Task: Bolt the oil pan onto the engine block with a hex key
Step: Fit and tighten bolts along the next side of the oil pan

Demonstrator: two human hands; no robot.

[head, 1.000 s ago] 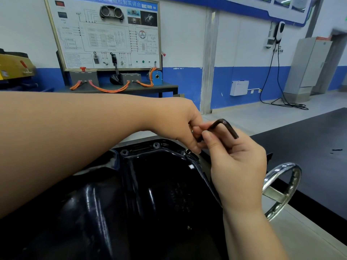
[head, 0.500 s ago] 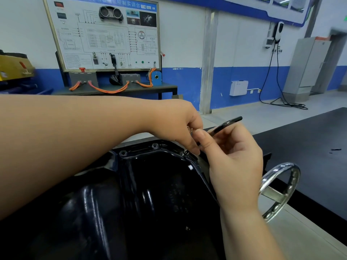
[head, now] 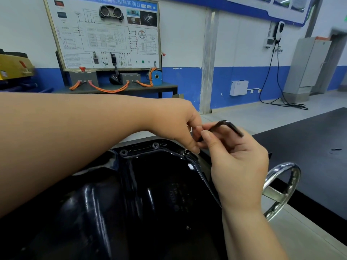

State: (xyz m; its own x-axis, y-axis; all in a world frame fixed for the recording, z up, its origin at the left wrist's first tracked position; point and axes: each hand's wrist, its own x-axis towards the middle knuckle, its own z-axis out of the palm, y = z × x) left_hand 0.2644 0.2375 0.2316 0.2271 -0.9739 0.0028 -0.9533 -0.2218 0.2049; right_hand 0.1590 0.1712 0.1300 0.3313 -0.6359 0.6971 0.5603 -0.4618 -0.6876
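Grip on the hex key (head: 228,125) is being shared between both hands above the far right corner of the oil pan (head: 150,194). The key's bend is being pinched between the thumb and curled fingers of the right hand (head: 238,166), with the short arm being pointed right and slightly down, away from the pan. The long arm is being angled down and to the left, toward a bolt (head: 186,152) that is sitting in the pan's flange just below the fingertips. That lower shaft is being pinched by the curled fingers of the left hand (head: 174,124), which is being reached across from the left and is lying nearer the bolt. The key's working tip is being hidden by those fingers, so it may or may not be seated in the bolt head. The coming move is being governed by one line: the key's long axis onto the bolt's axis, down and leftward from the right hand's pinch.

Writing is being shown only on the training board (head: 105,34) at the back wall, where white characters ending "控制实训台" are being displayed on a blue header. The finer print is being lost to distance. A raised mark on the pan's dark wall is being left unreadable, and no brand is being shown on the key.
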